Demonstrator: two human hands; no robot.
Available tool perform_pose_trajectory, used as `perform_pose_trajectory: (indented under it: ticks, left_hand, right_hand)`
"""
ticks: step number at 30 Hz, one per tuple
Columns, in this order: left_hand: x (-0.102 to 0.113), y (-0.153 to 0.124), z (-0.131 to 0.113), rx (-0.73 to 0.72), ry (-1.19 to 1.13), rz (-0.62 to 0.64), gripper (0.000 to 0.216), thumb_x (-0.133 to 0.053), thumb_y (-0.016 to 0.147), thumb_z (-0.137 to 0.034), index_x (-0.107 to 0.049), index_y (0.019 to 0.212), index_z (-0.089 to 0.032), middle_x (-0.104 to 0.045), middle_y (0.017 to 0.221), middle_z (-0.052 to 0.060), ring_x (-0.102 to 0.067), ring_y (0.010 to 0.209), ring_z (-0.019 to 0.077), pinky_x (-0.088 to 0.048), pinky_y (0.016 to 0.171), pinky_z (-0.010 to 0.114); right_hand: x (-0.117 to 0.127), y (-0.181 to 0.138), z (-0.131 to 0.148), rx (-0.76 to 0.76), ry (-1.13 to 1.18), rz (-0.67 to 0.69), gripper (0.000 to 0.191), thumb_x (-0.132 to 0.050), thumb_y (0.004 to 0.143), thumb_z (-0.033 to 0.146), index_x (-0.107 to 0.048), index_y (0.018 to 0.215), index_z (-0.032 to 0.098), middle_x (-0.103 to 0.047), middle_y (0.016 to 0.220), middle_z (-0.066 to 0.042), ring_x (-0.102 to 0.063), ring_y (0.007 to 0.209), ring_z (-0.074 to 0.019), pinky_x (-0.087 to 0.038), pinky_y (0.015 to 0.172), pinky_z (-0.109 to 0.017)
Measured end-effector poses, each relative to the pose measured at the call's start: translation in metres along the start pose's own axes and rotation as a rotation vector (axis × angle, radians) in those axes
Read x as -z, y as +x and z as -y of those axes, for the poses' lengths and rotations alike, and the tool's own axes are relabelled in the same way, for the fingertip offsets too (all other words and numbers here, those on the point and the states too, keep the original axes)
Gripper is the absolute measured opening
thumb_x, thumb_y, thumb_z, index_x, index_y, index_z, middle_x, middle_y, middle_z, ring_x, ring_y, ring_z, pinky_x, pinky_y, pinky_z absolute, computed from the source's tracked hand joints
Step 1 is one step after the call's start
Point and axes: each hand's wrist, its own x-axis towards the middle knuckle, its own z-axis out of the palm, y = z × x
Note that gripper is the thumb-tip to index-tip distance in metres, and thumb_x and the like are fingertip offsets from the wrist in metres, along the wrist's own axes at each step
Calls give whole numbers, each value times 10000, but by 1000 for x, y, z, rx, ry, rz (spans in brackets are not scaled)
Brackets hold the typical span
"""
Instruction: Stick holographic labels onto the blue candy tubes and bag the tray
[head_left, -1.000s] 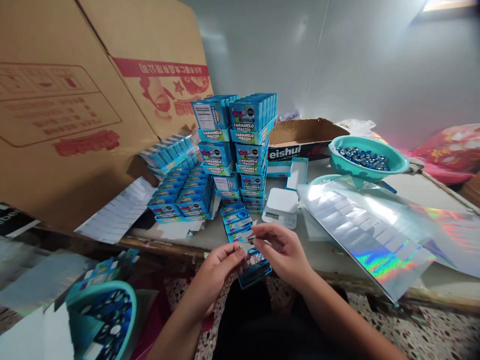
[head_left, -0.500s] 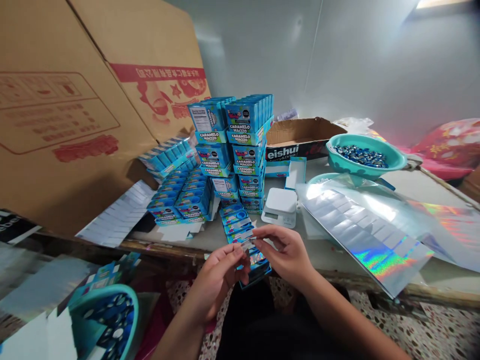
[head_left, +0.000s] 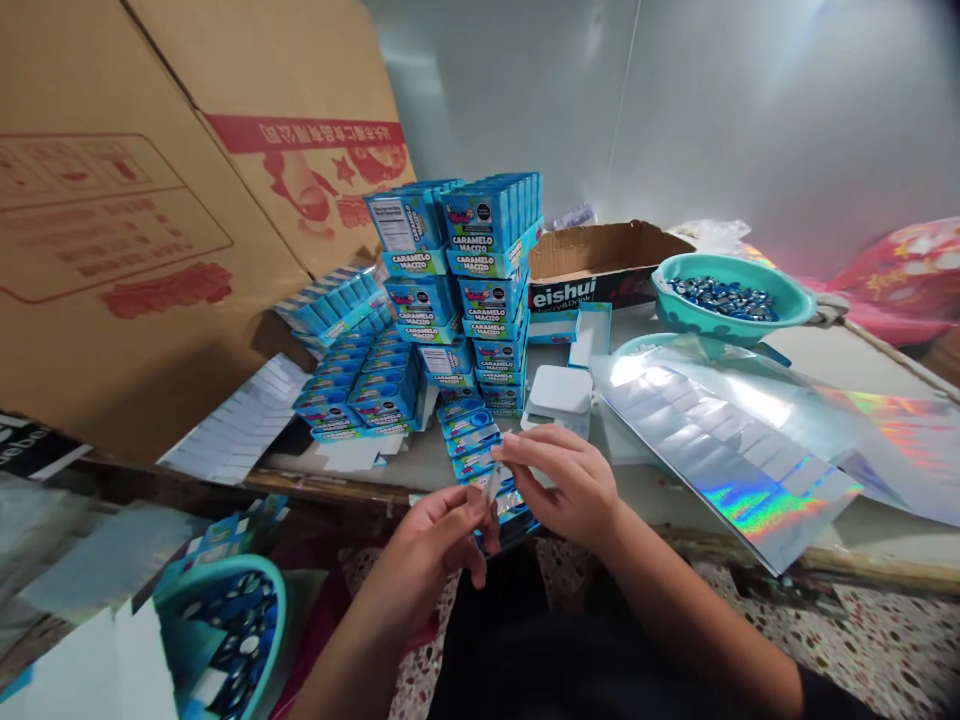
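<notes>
Comparing with a second ago, the person's two hands have drifted closer together and a bit toward the white scale point(head_left: 560, 393), so the little shiny sticker strip point(head_left: 493, 486) between them now stands more upright. Looks like the peel-and-stick work is mid-step, not finished. The left hand point(head_left: 435, 545) pinches the strip's lower end with fingers closed; the right hand point(head_left: 574, 480) nips the top between thumb and forefinger. Its long axis runs near vertical, top end tipped toward the scale, hovering just in front of the row of blue candy boxes point(head_left: 472, 440).
</notes>
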Motion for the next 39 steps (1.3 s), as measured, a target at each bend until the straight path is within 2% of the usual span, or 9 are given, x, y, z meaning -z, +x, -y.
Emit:
perform_pose_trajectory:
  ticks: [2, 5, 8, 11, 17, 23, 27, 34, 39]
  left_hand:
    - [6, 1, -4, -166, 281, -80, 355, -700, 803, -494, -604, 687, -172, -520, 695, -12, -491, 585, 106, -449, 538, 223]
    - [15, 4, -5, -376, 666, -235, 281, -628, 875, -416, -647, 717, -184, -592, 885, 28, -581, 848, 153, -466, 736, 234]
    - [20, 6, -4, -408, 811, -275, 266, -588, 899, -419, -680, 774, -203, -613, 1109, 57, -595, 1027, 194, -472, 765, 243]
    - [18, 7, -3, -424, 862, -213, 257, -575, 912, -413, -685, 793, -214, -648, 1072, 48, -615, 995, 188, -480, 759, 244]
    - [15, 10, -7, -419, 842, -146, 247, -605, 887, -394, -706, 760, -207, -692, 870, 34, -640, 837, 180, -489, 745, 260]
    - [33, 19, -7, -222, 465, -273, 402, -757, 731, -503, -763, 989, -194, -762, 943, 59, -682, 906, 232, -525, 793, 304]
    - [43, 22, -5, -275, 392, -327, 414, -806, 702, -494, -750, 969, -182, -718, 814, 34, -633, 757, 172, -505, 678, 255]
    - [31, 26, -3, -355, 63, -102, 726, -750, 750, -597, -532, 1343, -238, -652, 1223, 94, -654, 1018, 217, -546, 776, 283]
    - [28, 31, -8, -313, 226, -261, 424, -737, 772, -542, -714, 950, -158, -727, 851, 53, -670, 807, 195, -538, 750, 302]
  right_hand:
    - [-2, -4, -9, -57, -78, 15, 466, -523, 905, 52, -563, 1325, 251, -753, 1114, -71, -699, 1044, -203, -579, 900, -372]
    - [-2, -8, -15, -422, -24, 8, 288, -474, 964, 159, -650, 1186, 204, -733, 1149, -100, -679, 1089, -221, -550, 949, -401]
    - [2, -5, -10, -721, 227, 124, 289, -485, 988, 349, -680, 1132, 191, -746, 1089, -90, -696, 1000, -218, -559, 876, -385]
    - [6, 3, 0, -841, 418, 305, 353, -548, 945, 454, -683, 1148, 198, -740, 1087, -75, -680, 950, -206, -546, 819, -354]
    - [0, 8, 1, -742, 389, 315, 219, -659, 869, 353, -678, 745, 174, -647, 726, -10, -576, 687, -135, -450, 633, -264]
    - [-5, 15, 8, -581, 315, 52, 213, -644, 896, 277, -635, 705, 184, -627, 717, -20, -568, 677, -139, -445, 636, -294]
    - [-5, 25, 16, -547, 310, -61, 131, -669, 882, 224, -667, 756, 190, -662, 762, -32, -602, 715, -145, -472, 658, -300]
    - [-15, 25, 10, -681, 378, -19, 130, -678, 877, 261, -690, 768, 192, -658, 748, -14, -577, 693, -132, -442, 631, -291]
    - [-22, 27, 6, -712, 319, 4, 153, -665, 880, 281, -688, 760, 190, -646, 736, -14, -568, 688, -134, -442, 638, -290]
